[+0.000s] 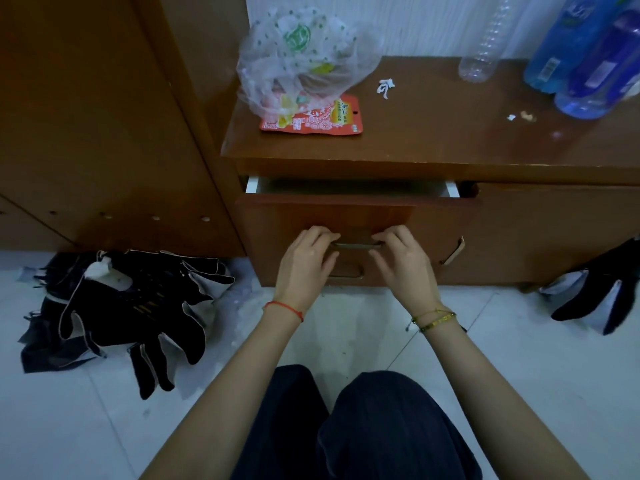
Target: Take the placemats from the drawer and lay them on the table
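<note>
Both hands (pixel 306 259) (pixel 403 259) curling round handle (pixel 356 244) at twelve, drawer (pixel 353 216) barely opening; risking yanking it out, spilling placemats unseen inside.

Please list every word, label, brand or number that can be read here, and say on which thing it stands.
None can be read for certain.
Orange snack packet: printed characters, too blurred to read.
Plastic bag: green round logo, lettering unreadable.
Blue bottles: label print and a barcode, too blurred.
Clear bottle: no label visible.
</note>
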